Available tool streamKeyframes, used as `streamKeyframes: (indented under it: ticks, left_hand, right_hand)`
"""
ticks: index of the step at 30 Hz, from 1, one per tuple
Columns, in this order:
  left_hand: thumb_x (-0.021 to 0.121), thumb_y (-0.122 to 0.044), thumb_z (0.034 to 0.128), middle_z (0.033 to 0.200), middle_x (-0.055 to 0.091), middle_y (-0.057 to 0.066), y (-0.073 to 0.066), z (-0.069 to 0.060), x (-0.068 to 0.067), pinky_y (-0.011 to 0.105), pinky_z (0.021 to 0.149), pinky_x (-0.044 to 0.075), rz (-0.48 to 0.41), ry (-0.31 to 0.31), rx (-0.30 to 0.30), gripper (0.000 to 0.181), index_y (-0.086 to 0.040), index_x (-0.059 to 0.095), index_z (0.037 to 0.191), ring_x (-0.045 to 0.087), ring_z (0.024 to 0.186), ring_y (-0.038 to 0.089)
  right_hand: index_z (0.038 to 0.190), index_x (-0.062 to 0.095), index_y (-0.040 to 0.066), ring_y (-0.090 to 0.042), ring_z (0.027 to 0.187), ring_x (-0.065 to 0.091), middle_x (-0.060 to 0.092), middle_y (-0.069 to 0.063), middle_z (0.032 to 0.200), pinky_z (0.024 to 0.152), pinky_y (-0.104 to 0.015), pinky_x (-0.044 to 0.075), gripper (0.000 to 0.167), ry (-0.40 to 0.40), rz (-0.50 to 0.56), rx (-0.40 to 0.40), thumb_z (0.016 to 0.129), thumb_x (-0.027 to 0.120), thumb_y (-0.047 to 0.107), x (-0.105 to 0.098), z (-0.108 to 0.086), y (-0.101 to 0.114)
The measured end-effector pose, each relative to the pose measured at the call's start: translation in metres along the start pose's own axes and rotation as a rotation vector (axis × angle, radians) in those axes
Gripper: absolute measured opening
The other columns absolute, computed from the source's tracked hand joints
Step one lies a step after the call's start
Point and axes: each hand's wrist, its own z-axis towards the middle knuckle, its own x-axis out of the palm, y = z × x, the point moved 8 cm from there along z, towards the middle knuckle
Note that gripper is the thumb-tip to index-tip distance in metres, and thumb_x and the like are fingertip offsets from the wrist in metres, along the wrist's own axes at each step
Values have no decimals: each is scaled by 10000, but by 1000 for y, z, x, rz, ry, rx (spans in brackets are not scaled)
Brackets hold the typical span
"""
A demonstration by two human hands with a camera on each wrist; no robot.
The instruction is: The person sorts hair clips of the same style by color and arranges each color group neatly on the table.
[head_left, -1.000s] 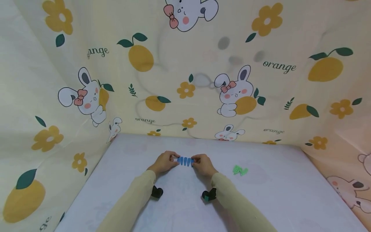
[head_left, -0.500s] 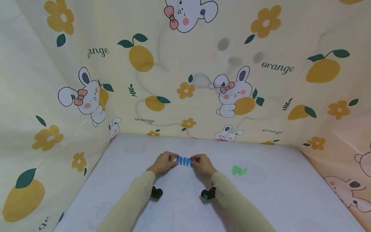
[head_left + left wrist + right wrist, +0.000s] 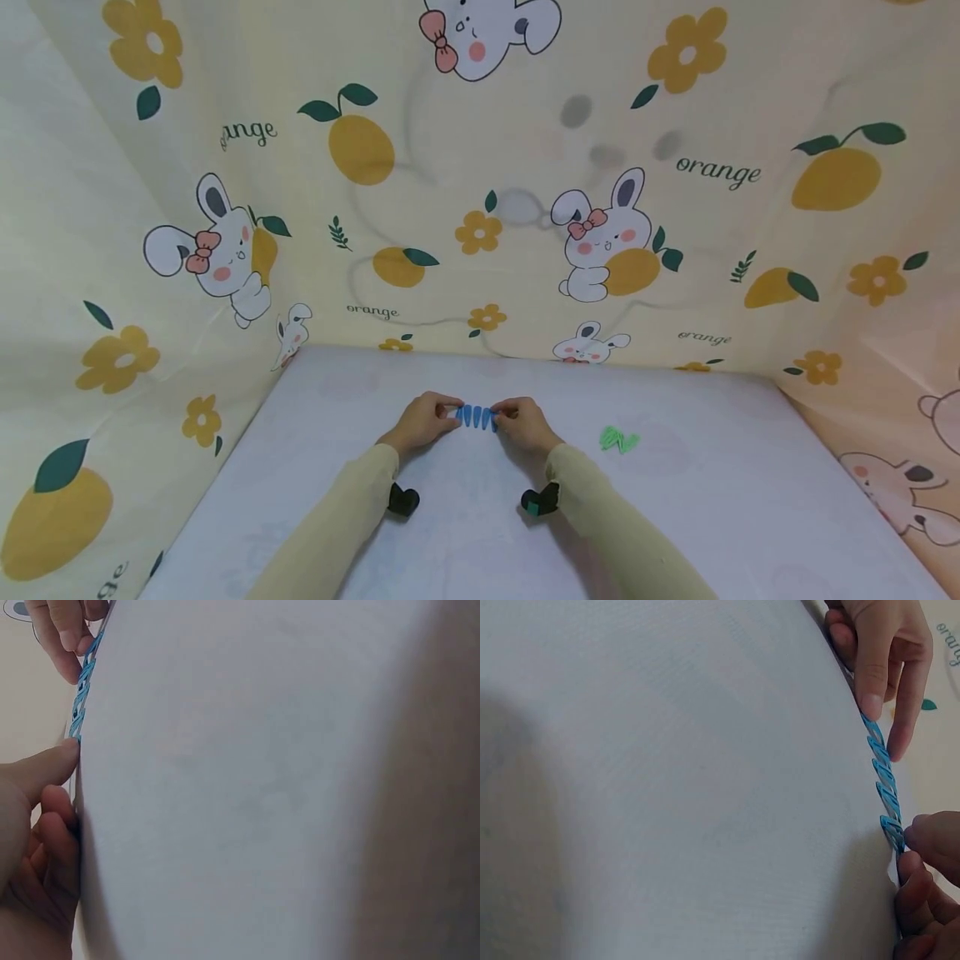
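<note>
Several blue snap hair clips (image 3: 477, 417) lie side by side in a short row on the white table. At the row's left end my left hand (image 3: 420, 421) pinches the end clip between thumb and forefinger. My right hand (image 3: 528, 427) pinches the clip at the right end the same way. In the right wrist view the slim, pointed blue clips (image 3: 885, 776) show between the two hands, leaning alike. The left wrist view catches the same row of clips (image 3: 80, 694) at its edge, with the left thumb at the near end. Fingertips partly cover both end clips.
A small pile of green clips (image 3: 618, 440) lies on the table to the right of the right hand. The white table (image 3: 480, 533) meets a printed cloth (image 3: 420, 217) at the back and sides. A black wrist camera (image 3: 403, 501) sits at each cuff.
Both hands stay at the ends of the blue row, nearly still. The whole view shifts slightly with the head; the green pile has not moved on the table.
</note>
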Motion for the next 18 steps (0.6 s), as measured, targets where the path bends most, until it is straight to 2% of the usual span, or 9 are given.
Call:
streamKeyframes:
  ticks: [5,9,15,18]
  left_hand:
    - [722,-235,945,716,535,7,-1,0,1,299,658,403,-19,20,11,381,-195,684,1322,519,646,158]
    - [713,-221,951,676,546,-1,-1,0,2,278,617,400,-35,39,11,393,-182,670,1339,509,553,139]
    - [701,-231,958,693,563,-13,1,1,2,258,591,405,-46,36,10,405,-178,655,1357,506,540,119]
    - [678,-247,972,699,567,-1,3,-1,0,266,592,417,-92,27,-8,391,-164,650,1353,518,546,132]
  right_hand:
    - [1232,706,59,-189,970,565,682,-95,1142,867,-337,493,263,5,1,-8,1007,591,132,0,0,0]
    - [1272,684,70,-177,971,582,684,-85,1182,839,-315,521,293,54,24,5,1025,576,187,0,0,-1]
    - [1300,655,75,-180,903,616,680,-89,1187,778,-290,524,319,92,80,29,1030,571,222,-8,-3,-4]
    - [1291,657,86,-176,869,620,683,-80,1175,750,-279,509,312,98,79,15,1026,580,230,-13,-3,-7]
